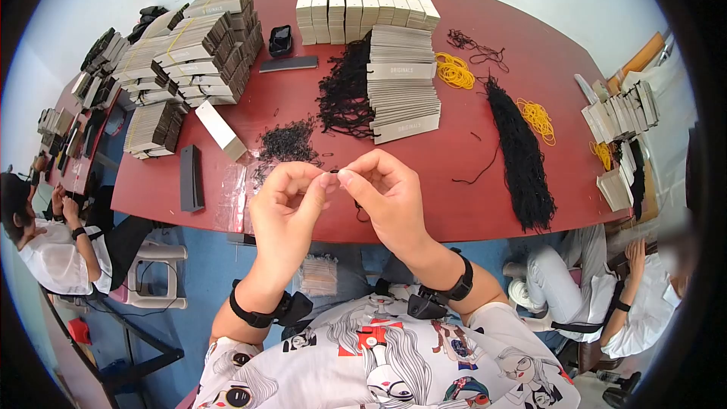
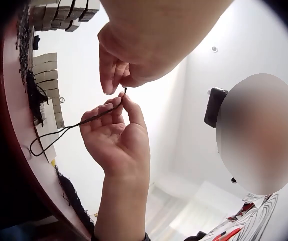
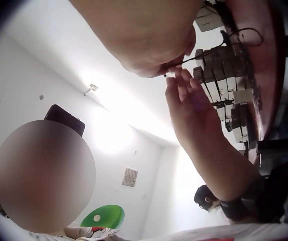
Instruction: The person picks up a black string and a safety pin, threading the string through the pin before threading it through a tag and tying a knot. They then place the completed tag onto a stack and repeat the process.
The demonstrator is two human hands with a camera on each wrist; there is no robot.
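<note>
Both hands are raised together over the table's near edge, fingertips almost meeting. My right hand point(image 1: 394, 201) pinches a black cord point(image 2: 66, 128) between thumb and forefinger; its doubled length runs across the fingers and hangs in a loop. A short cord end sticks up past the right fingertips in the left wrist view. With thumb and forefinger together, my left hand point(image 1: 284, 204) pinches a tiny black piece point(image 1: 334, 172) right at that end; I cannot tell its kind. Just beyond the hands lies a heap of small black pins point(image 1: 288, 140).
On the red table point(image 1: 454, 197) stand stacked tags point(image 1: 201, 49), a row of tag bundles point(image 1: 363, 11) and a fanned tag stack point(image 1: 401, 87). A black cord bundle point(image 1: 519, 151) and yellow rubber bands point(image 1: 454, 72) lie right. People sit left and right.
</note>
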